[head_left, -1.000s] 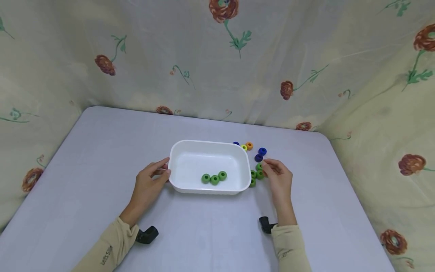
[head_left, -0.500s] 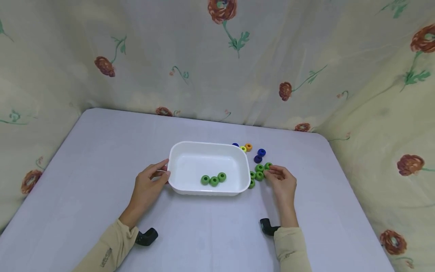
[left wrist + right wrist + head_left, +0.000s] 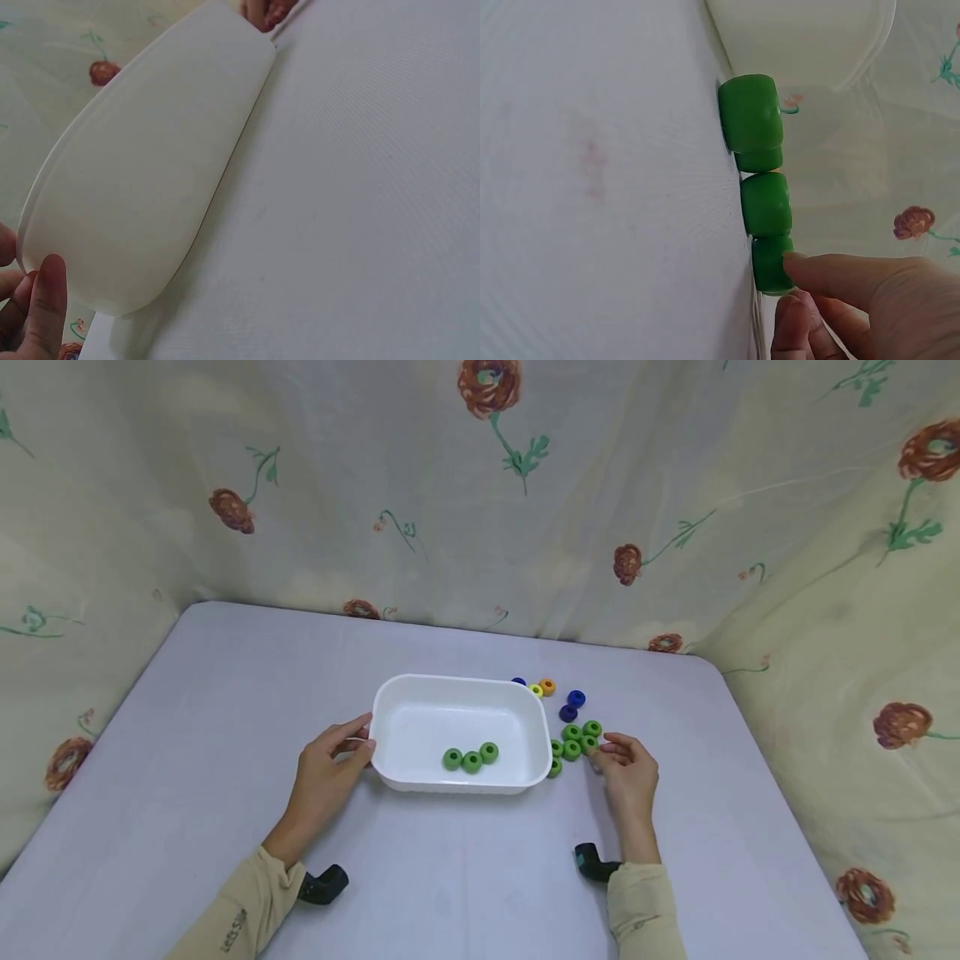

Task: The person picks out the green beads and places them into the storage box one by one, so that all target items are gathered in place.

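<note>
A white plastic tray (image 3: pixel 461 692) sits mid-table with 3 green beads (image 3: pixel 472 762) inside. My left hand (image 3: pixel 326 777) holds its left end; in the left wrist view the thumb (image 3: pixel 49 300) lies against the outer wall, with fingers at the rim. Beside the tray's right end lies a cluster of several green beads (image 3: pixel 572 732). My right hand (image 3: pixel 630 781) is at the cluster's right side, fingers loosely bent. In the right wrist view its thumb (image 3: pixel 832 274) overlaps the nearest green bead (image 3: pixel 769 262), and the other fingertips are just below that bead.
Two blue beads (image 3: pixel 576 698) lie behind the green cluster. Near the tray's back right corner are an orange bead (image 3: pixel 547 687), a yellow bead (image 3: pixel 536 691) and a partly hidden blue bead (image 3: pixel 518 682). Black wrist-worn devices (image 3: pixel 324 885) show by both sleeves. Floral cloth (image 3: pixel 420 485) surrounds the table.
My right hand has moved right and slightly toward me, off the green beads it was covering; more of them now show at the cluster's right side. The left hand stays on the tray.
</note>
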Demonstrator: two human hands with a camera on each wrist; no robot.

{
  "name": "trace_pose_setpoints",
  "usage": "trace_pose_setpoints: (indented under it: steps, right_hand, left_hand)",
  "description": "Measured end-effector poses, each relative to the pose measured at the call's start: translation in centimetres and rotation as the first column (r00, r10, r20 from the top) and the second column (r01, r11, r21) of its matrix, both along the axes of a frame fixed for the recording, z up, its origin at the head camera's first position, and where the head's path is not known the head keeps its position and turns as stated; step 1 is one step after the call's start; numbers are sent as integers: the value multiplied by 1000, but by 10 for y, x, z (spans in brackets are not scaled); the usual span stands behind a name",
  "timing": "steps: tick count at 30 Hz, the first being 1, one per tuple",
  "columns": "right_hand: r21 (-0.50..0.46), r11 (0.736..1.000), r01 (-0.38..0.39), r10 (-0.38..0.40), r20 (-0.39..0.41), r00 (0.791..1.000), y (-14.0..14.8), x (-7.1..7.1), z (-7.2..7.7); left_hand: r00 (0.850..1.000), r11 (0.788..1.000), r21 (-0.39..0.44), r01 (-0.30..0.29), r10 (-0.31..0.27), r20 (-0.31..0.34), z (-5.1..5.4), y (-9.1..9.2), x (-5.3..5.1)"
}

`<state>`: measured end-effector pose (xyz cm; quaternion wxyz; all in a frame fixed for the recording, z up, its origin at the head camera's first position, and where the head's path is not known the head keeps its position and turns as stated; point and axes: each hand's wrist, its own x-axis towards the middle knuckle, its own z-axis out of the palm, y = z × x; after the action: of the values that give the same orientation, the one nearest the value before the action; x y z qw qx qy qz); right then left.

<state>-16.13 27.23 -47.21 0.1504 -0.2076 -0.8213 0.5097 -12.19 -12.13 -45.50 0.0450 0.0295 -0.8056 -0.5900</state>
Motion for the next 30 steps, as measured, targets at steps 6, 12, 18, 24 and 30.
trace_pose_setpoints:
  steps: [6,12,18,24,30]
  right_hand:
    - [9,1000,7,-7,27,1000,1,-3,-5]
    - [26,1000,2,-3,50,999,0,-4,-7]
    - [56,998,-9,4,87,996,0,-3,-5]
    - [97,995,-30,18,115,993,-1,-3,-3]
    - [120,992,-42,27,117,993,-2,-6,-5]
  left_hand:
    - [1000,1000,-2,0,0,4,1,-2,-3]
    - [1000,1000,17,11,-11,9,2,-4,-6]
    - [1000,1000,19,14,-14,11,2,-5,-7]
    - [1000,1000,17,12,-13,24,3,-4,-6]
    - [1000,1000,12,13,-13,16,4,-5,-7]
